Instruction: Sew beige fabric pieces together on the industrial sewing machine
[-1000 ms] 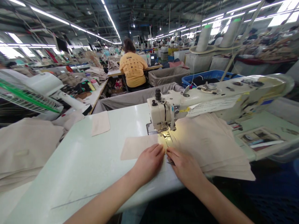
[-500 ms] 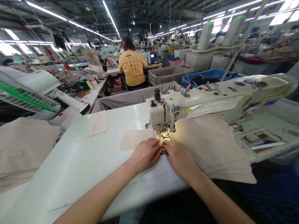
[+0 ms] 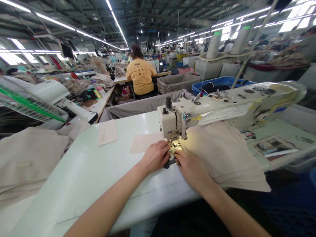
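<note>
A beige fabric piece [image 3: 144,143] lies flat on the table and runs under the head of a sewing machine [image 3: 170,122]. My left hand [image 3: 156,156] is closed at its near right edge, fingers together beside the lit presser foot [image 3: 175,144]. Just right of the metal needle plate [image 3: 171,160], my right hand [image 3: 192,165] has its fingers bent and closed, tips at the plate. What those fingertips hold, if anything, is hidden. A stack of larger beige panels [image 3: 219,151] spreads beyond my right hand.
A small beige pocket-shaped piece [image 3: 108,132] lies at the table's far left. Beige cloth [image 3: 27,161] is piled along the left edge, below a white fan [image 3: 46,98]. Behind the machine are a blue basket [image 3: 222,81] and a seated person in yellow [image 3: 141,75].
My hands have drawn slightly apart, the right fingertips now lower on the plate, exposing more metal between them. The whole view has shifted a little.
</note>
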Action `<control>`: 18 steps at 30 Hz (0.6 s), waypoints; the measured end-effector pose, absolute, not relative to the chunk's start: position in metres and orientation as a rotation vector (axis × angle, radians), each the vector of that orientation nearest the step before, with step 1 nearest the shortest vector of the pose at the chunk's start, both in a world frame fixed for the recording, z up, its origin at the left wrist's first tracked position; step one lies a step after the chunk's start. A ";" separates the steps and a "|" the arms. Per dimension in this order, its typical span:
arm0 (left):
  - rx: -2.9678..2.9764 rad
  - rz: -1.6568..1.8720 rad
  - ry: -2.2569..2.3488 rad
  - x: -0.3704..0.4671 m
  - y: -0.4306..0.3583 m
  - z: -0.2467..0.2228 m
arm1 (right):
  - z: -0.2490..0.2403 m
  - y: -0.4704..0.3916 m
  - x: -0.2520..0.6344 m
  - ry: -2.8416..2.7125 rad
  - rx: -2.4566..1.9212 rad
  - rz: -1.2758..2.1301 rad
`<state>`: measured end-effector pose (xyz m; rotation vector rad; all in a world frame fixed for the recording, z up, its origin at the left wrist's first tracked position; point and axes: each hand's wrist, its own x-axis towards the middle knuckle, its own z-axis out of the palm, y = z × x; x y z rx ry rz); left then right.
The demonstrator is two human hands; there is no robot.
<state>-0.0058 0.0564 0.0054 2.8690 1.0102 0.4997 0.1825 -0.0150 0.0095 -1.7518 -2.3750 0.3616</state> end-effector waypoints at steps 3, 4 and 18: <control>2.871 0.522 1.007 -0.009 0.057 0.001 | 0.003 -0.024 0.182 -2.377 -1.757 0.339; 2.869 0.524 1.009 -0.010 0.057 0.000 | 0.001 -0.026 0.181 -2.378 -1.760 0.327; 2.828 0.553 1.038 -0.015 0.057 -0.005 | -0.014 -0.029 0.179 -2.361 -1.735 0.132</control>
